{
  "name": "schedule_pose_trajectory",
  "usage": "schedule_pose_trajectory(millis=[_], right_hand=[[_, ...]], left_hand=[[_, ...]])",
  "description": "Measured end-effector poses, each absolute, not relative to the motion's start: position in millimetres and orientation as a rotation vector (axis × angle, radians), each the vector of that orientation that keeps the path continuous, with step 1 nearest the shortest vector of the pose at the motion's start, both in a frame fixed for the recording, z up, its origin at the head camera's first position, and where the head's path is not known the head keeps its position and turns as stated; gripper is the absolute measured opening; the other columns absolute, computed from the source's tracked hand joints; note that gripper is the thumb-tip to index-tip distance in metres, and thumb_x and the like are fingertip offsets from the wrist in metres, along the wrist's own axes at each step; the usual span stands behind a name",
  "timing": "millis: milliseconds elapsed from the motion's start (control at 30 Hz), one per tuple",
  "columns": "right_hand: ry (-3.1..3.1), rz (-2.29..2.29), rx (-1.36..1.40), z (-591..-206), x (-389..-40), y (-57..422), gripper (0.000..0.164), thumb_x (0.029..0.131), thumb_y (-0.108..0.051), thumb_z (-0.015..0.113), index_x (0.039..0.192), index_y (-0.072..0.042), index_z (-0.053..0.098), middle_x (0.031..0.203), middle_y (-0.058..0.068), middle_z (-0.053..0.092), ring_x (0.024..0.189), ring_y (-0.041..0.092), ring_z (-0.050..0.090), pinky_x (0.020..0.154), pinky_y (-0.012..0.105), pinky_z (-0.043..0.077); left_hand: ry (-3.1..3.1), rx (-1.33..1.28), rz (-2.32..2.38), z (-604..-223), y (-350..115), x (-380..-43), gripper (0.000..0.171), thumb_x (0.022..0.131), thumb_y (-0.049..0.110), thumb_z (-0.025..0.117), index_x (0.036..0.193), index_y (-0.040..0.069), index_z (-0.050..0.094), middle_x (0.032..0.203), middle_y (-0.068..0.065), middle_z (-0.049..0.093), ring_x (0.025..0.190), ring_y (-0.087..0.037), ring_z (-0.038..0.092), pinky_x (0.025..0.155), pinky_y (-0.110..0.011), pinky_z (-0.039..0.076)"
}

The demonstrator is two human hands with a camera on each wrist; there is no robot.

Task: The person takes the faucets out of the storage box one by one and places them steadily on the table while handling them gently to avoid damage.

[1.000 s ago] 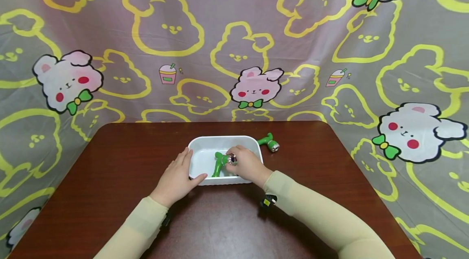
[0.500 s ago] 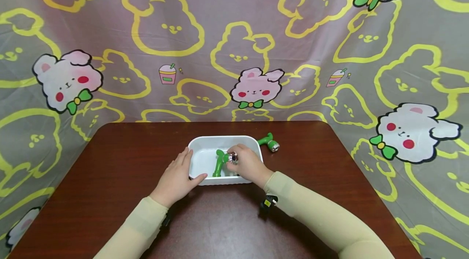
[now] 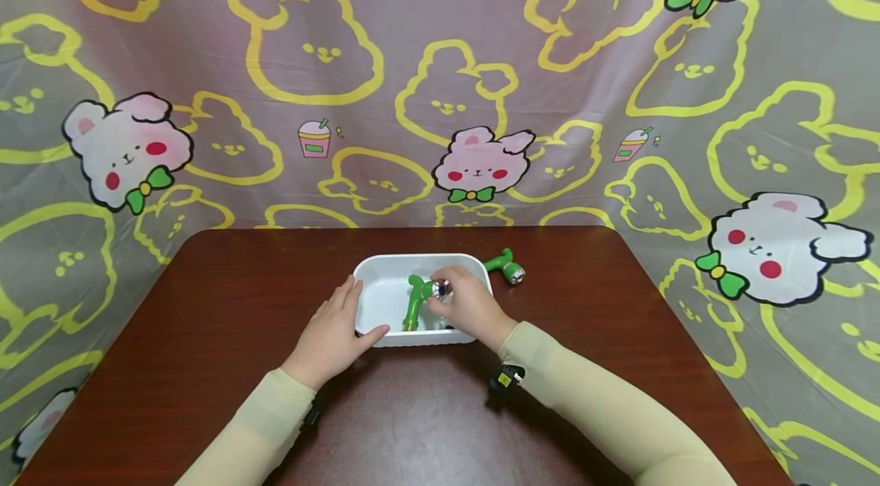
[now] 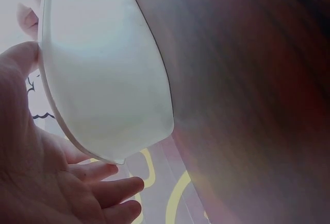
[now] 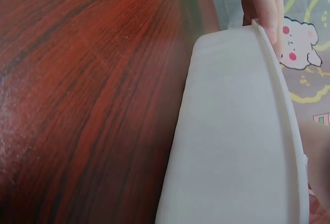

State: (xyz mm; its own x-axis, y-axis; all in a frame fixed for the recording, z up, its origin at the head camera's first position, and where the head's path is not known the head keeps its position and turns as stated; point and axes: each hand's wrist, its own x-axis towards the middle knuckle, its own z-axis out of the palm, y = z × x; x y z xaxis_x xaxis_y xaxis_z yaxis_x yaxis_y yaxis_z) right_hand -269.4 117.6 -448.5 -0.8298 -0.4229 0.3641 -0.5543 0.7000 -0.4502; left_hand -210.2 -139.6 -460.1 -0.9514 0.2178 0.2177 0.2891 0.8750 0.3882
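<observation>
Inside a white, round-cornered rectangular plastic tub (image 3: 376, 302), close to its middle: a green, tap-shaped piece with a shiny silver end (image 3: 412, 308). Pinched at that end, between thumb and curled fingers, by the right hand (image 3: 473, 304). Main relation: green body just left of the fingertips, long leg running roughly far-to-near towards the tub's near wall, short silver-tipped arm crosswise to it. Cannot tell if the leg's near end touches tub floor or wall. Right hand plainly the nearer, reaching over the near right part of the rim, forearm angled in from the near right. Left hand (image 3: 328, 337) well apart from the piece, at the tub's left end — thumb on the near rim, fingers fairly straight along the outside, spread in the left wrist view. Under the right hand, a small pale thing (image 3: 445, 324), too hidden to identify. Beyond the tub's right end, on the dark reddish-brown wood-grain table (image 3: 206, 364), a second green piece with a silver end (image 3: 507, 268), untouched. In the right wrist view, mostly outer tub wall; contents hidden.
</observation>
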Motion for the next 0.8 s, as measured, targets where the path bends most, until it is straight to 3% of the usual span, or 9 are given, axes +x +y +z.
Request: schedule_pose_trajectory(millis=[333,800], right_hand=[[-2.669,0.886,0.735,-445,-272,124,0.031,0.087,-0.015,0.081,0.115,-0.005,0.071,0.104,0.005,0.07,0.089,0.016,0.065,0.079,0.03,0.056],[-2.606,0.986,0.65,-442,-274,140,0.034,0.084,-0.012,0.083,0.115,-0.004,0.071,0.108,0.01,0.071,0.091,0.02,0.069,0.084,0.041,0.061]], left_hand=[[-2.882,-0.386,-0.627,-462,-140,-211,0.097,0.091,0.054,0.072,0.153,-0.011,0.036,0.161,-0.033,0.034,0.144,-0.05,0.042,0.114,-0.063,0.039],[-2.865,-0.389,-0.606,-463,-139,-211,0.094,0.092,0.053,0.072,0.153,-0.011,0.038,0.16,-0.033,0.035,0.142,-0.05,0.045,0.112,-0.064,0.041]])
